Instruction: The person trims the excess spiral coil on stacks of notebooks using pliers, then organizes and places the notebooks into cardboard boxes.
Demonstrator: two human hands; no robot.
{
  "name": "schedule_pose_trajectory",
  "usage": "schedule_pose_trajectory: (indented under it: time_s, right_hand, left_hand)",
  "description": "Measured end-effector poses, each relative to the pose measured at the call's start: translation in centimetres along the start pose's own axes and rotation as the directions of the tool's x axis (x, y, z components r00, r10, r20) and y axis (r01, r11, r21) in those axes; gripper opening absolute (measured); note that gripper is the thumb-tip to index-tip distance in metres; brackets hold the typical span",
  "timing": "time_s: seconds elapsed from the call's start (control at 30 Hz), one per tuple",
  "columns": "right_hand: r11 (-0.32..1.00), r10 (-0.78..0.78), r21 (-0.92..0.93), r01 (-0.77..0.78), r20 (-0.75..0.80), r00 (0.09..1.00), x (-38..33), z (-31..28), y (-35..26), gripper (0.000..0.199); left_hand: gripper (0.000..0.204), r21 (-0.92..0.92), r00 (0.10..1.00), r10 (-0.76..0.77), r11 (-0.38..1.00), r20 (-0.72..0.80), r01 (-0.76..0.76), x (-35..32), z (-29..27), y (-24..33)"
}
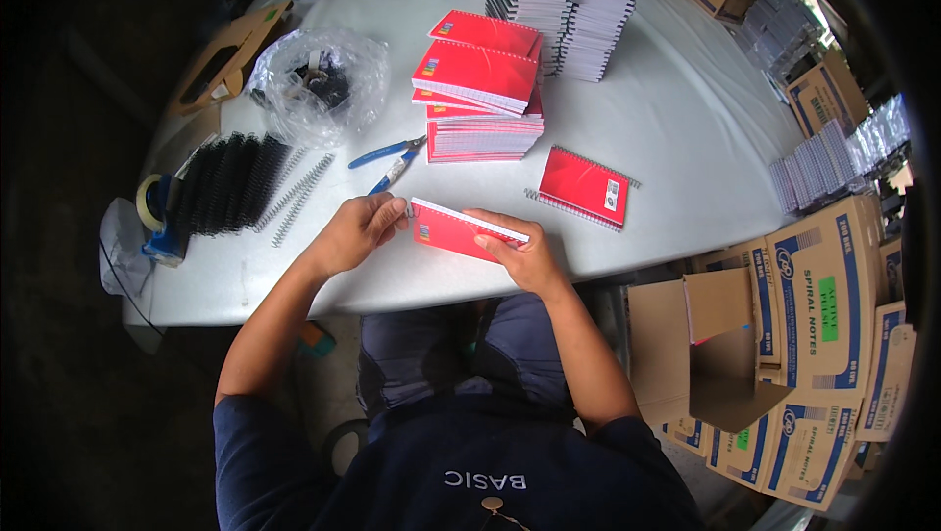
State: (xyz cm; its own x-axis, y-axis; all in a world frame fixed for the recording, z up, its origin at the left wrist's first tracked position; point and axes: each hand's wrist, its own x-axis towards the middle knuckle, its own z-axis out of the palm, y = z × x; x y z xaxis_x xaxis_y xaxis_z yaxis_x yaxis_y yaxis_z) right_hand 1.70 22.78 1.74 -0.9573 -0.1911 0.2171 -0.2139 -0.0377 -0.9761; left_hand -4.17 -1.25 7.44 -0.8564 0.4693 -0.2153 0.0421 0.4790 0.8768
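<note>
Both hands held one red spiral notebook (466,231) just above the near edge of the white tabletop (676,119). The left hand (355,234), forearm angled up from the lower left, pinched the notebook's left end with fingertips closed on it. The right hand (524,256) gripped the right end, thumb on top. Blue-handled pliers (390,163) lay just beyond, and a stack of red notebooks (480,90) stood farther back

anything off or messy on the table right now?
Slightly. The stack of red notebooks is uneven, its top copies twisted out of line with those below. Two loose spiral coils lie apart from the black coil bundle. The notebook between both hands looks intact.
</note>
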Motion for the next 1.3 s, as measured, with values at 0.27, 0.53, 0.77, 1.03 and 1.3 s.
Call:
schedule_pose_trajectory:
  time_s: [0.27,0.53,0.77,1.03,1.3]
  right_hand:
    - [0.999,-0.03,-0.031,0.031,0.051,0.998,0.1,0.6,0.3,0.03]
    - [0.998,0.035,0.054,-0.034,-0.018,0.999,-1.1,-0.4,0.7,0.032]
    - [0.981,-0.126,-0.139,0.132,0.047,0.991,-0.4,2.1,0.7,0.033]
    - [0.944,-0.273,-0.179,0.276,0.042,0.961,-5.4,5.0,0.2,0.036]
    - [0.873,-0.421,-0.241,0.423,0.062,0.905,-4.6,6.2,1.8,0.045]
  left_hand:
    - [0.034,-0.44,0.882,-0.305,0.778,0.36,0.449,0.4,-3.1,0.3]
    - [0.033,0.59,0.791,0.585,0.58,0.178,-0.562,2.1,-1.8,2.1]
    - [0.065,0.945,0.683,0.731,0.233,-0.014,-0.23,-2.0,-0.2,4.0]
    - [0.075,0.974,0.942,-0.269,-0.156,-0.202,0.164,-5.2,2.9,-1.3]
    - [0.044,0.526,0.821,0.53,-0.77,0.213,0.361,-7.9,2.5,1.9]
